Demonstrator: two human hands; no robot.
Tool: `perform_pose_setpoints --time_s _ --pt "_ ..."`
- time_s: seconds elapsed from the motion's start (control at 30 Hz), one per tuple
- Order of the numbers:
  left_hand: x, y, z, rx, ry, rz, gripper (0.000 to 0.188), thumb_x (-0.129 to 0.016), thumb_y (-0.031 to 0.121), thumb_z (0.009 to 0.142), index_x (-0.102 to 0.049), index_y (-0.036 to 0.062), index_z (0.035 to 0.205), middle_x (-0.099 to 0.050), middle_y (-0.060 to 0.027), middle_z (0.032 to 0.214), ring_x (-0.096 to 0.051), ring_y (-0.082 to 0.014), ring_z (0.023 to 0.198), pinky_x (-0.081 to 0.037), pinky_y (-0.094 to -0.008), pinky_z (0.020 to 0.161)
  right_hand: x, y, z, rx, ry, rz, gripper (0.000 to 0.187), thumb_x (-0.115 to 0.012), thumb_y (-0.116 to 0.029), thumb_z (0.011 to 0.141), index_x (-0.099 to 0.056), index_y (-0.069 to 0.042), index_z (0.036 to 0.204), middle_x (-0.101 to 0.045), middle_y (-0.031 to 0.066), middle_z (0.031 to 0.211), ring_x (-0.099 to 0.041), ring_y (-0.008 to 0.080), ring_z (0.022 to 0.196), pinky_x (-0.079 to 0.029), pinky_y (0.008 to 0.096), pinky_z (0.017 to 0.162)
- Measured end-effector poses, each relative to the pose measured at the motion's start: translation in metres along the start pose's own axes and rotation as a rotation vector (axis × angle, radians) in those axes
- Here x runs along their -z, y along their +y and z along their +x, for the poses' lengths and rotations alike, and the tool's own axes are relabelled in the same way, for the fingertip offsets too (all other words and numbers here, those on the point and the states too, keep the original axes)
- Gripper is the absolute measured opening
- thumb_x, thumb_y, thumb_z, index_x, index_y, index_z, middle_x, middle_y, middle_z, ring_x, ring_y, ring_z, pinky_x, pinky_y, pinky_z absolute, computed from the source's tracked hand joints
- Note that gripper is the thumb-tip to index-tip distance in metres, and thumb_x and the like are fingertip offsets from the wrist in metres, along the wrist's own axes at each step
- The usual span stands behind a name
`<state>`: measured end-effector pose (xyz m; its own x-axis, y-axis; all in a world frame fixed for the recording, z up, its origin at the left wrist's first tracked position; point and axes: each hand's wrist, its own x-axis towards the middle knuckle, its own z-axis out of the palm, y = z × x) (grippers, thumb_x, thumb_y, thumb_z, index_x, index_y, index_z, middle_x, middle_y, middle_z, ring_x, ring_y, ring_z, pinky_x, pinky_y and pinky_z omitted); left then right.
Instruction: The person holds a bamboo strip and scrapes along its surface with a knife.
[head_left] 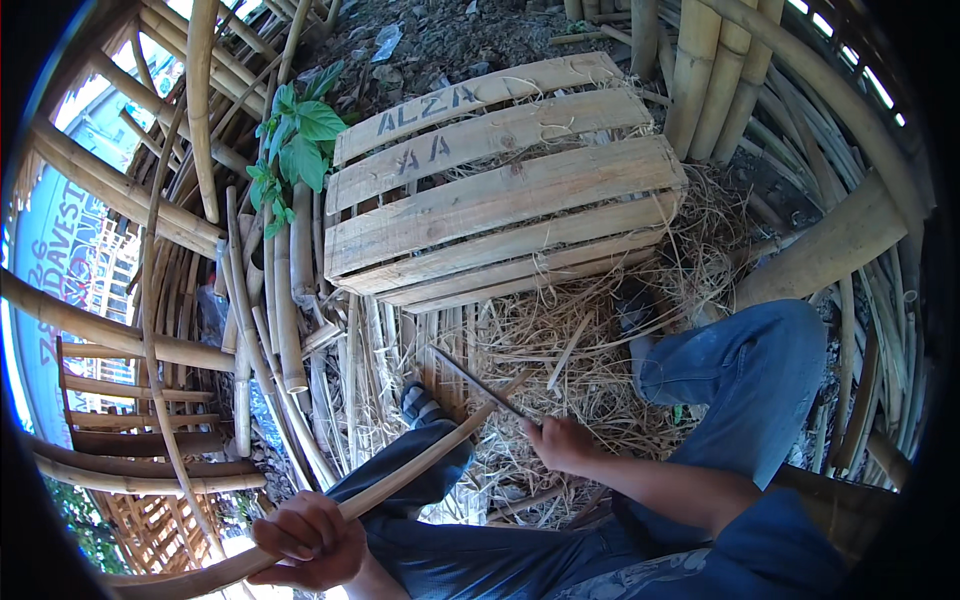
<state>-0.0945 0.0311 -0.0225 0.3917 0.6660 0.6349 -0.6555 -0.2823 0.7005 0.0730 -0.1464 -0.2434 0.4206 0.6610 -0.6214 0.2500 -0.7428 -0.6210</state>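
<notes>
From my remote post I judge this as shaving the bamboo strip, gripped in the left hand before the crate's near edge, the right hand clasping the knife; the next stroke wants a steady angle, though blade contact is unclear, the handle hidden, the strip's near end cut off.

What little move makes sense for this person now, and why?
Probably a light stroke of the knife along the bamboo strip toward its far end: the right hand holds the knife crossing the strip near that tip, and the left hand grips the strip farther back.
</notes>
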Motion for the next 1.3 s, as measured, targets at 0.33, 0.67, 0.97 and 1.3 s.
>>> perform_pose_setpoints --time_s 0.33,0.67,0.97,1.3 --pt "0.005 -0.002 0.022 0.03 -0.055 -0.088 0.063 -0.038 0.067 0.092 -0.034 0.0156 0.055 -0.032 0.0036 0.039 -0.033 -0.0055 0.029 -0.031 -0.0174 0.029 0.008 -0.027 -0.023 0.114 -0.023 0.07 0.072 -0.028 -0.055 0.098 -0.061 0.007 0.086 -0.061 0.0173 0.059 -0.064 0.0348 0.055 -0.052 0.0484 0.055" --pt "-0.005 0.003 0.012 0.066 -0.255 -0.116 0.064 -0.041 0.07 0.089 -0.041 0.0144 0.057 -0.036 0.0012 0.045 -0.036 -0.01 0.038 -0.034 -0.0238 0.038 0.026 -0.067 -0.068 0.222 -0.085 0.16 0.067 -0.03 -0.057 0.098 -0.057 0.002 0.08 -0.055 0.0122 0.051 -0.062 0.0328 0.051 -0.05 0.0469 0.05" --pt "-0.008 0.013 0.001 0.1 -0.265 -0.034 0.071 -0.038 0.072 0.087 -0.05 0.0072 0.064 -0.047 -0.0074 0.064 -0.049 -0.0268 0.06 -0.043 -0.0418 0.055 0.027 -0.069 -0.066 0.233 -0.058 0.24 0.068 -0.03 -0.057 0.098 -0.059 0.002 0.078 -0.058 0.0154 0.053 -0.063 0.0354 0.053 -0.052 0.0464 0.056" --pt "-0.007 0.032 0.0 0.219 -0.411 0.416 0.063 -0.035 0.069 0.091 -0.044 0.0119 0.065 -0.041 -0.0032 0.057 -0.047 -0.0225 0.058 -0.042 -0.0398 0.054 0.024 -0.066 -0.069 0.236 0.014 0.11 0.065 -0.034 -0.054 0.099 -0.057 0.004 0.078 -0.057 0.0184 0.053 -0.062 0.0367 0.052 -0.051 0.0463 0.05"
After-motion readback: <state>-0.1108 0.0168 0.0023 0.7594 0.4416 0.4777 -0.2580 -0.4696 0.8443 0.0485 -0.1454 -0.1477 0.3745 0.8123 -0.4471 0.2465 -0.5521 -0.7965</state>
